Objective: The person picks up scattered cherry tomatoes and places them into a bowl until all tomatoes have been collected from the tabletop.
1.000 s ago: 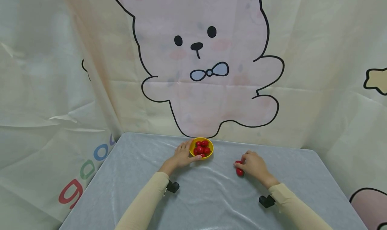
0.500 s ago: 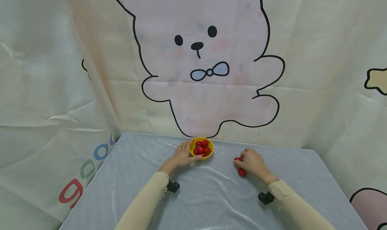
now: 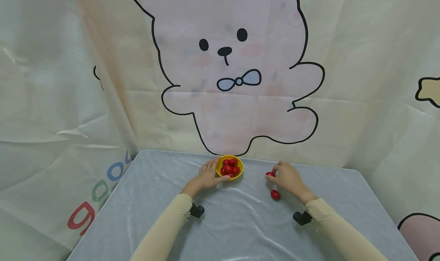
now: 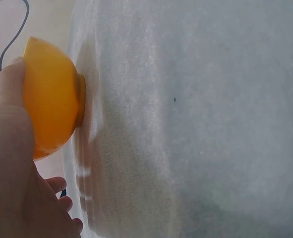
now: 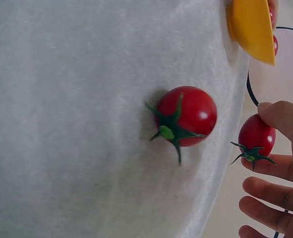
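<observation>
In the head view, a small yellow bowl [image 3: 241, 174] with several red cherry tomatoes [image 3: 227, 168] stands near the table's far edge. My left hand [image 3: 206, 177] holds it from the left, thumb at the near side and fingers at the far side. The left wrist view shows the bowl's outer wall [image 4: 52, 99] beside the thumb. To the right, my right hand [image 3: 288, 180] pinches a cherry tomato [image 5: 258, 135] between thumb and index finger, above the table; its other fingers are spread. Another cherry tomato [image 3: 275, 194] with a green stem lies on the cloth below that hand.
A pale grey-blue cloth covers the table [image 3: 237, 223]. Behind it hangs a cream curtain [image 3: 361, 120] printed with a bear. Each wrist carries a black camera mount [image 3: 302, 218].
My right hand has taken one of the two cherry tomatoes and moved it away toward the far edge, leaving the other on the cloth. My left hand stays at the bowl.
</observation>
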A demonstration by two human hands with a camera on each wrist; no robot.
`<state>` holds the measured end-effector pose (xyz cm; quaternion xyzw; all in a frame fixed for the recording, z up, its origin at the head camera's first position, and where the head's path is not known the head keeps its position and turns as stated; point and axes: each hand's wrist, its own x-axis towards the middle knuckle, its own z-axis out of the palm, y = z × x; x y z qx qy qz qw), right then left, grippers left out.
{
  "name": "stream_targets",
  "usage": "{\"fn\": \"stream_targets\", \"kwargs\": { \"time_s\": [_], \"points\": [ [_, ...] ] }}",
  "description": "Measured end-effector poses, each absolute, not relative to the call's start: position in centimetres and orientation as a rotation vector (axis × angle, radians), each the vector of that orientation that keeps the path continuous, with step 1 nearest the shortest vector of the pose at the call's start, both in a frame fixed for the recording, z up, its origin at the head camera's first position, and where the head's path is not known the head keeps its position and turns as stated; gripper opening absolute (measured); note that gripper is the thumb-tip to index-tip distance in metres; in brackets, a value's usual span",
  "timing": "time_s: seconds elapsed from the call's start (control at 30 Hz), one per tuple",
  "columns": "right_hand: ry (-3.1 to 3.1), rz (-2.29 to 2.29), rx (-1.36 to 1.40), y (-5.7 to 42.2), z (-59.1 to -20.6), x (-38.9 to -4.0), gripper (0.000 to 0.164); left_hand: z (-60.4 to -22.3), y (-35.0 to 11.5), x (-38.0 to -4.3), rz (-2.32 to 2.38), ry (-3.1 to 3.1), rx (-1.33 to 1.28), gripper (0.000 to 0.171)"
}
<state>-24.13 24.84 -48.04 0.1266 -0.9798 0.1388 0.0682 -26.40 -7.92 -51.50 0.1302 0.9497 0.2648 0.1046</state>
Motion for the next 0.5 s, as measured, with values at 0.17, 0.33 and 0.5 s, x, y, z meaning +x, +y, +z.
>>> {"fn": "stream_targets", "kwargs": {
  "time_s": [0.17, 0.33, 0.5],
  "points": [
    [-2.967, 0.399, 0.399, 24.6, -47.8, -24.4, 0.033, -51.5, -8.0, -26.4, 0.784, 2.8, 0.389, 0.1],
    [-2.961, 0.388, 0.416, 24.2, -48.0, -24.6, 0.031, -51.5, -7.9, -26.5, 0.784, 2.805, 0.394, 0.099],
    [-2.942, 0.396, 0.444, 23.4, -47.8, -24.7, 0.031, -51.3, -7.9, -26.3, 0.787, 2.792, 0.382, 0.102]
  ]
}}
